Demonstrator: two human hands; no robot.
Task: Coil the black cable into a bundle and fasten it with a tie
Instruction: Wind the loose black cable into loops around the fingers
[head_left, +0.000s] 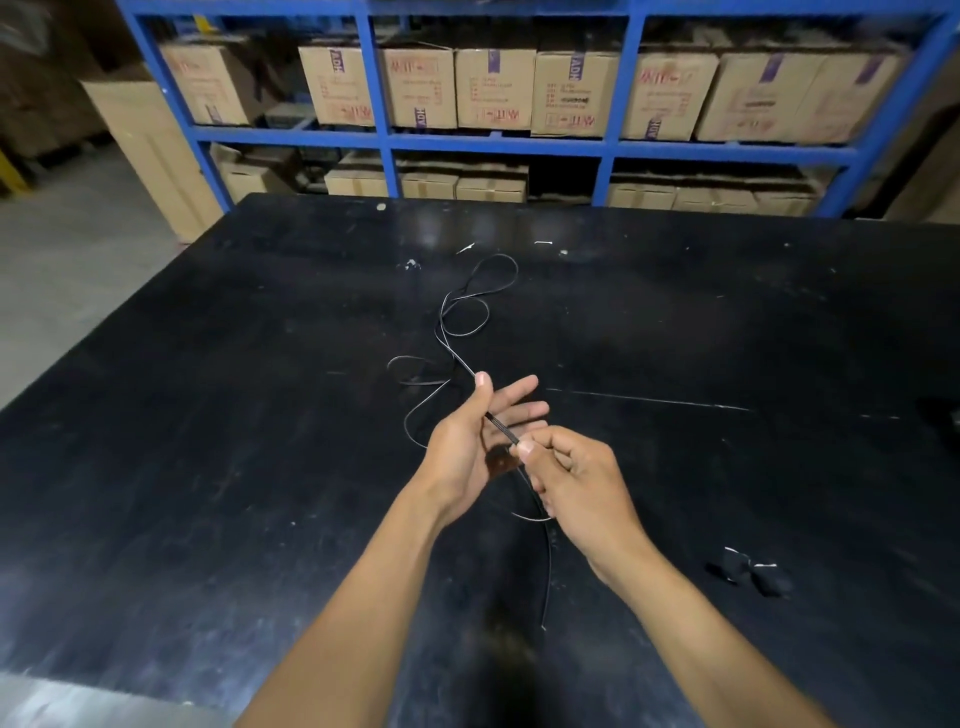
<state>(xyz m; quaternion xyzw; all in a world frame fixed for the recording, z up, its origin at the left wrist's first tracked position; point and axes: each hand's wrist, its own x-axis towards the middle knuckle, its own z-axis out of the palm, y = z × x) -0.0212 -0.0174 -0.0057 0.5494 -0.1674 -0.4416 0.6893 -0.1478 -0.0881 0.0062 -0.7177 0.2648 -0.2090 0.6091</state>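
A thin black cable (464, 304) lies in loose loops on the black table (208, 415), running from the far middle toward me. My left hand (470, 436) is palm up with fingers spread, and the cable crosses its palm under the thumb. My right hand (571, 480) pinches the cable between thumb and forefinger just right of the left palm. A free tail of the cable (548, 577) hangs down from my right hand toward the table's near side. Thin white ties (543, 242) lie at the far middle of the table.
A small black bundle with white ties (748, 571) lies at the right. Blue shelving (498, 143) holding cardboard boxes (493, 88) stands behind the table. The table's left edge drops to a grey floor (67, 275). A long scratch (649, 400) marks the tabletop.
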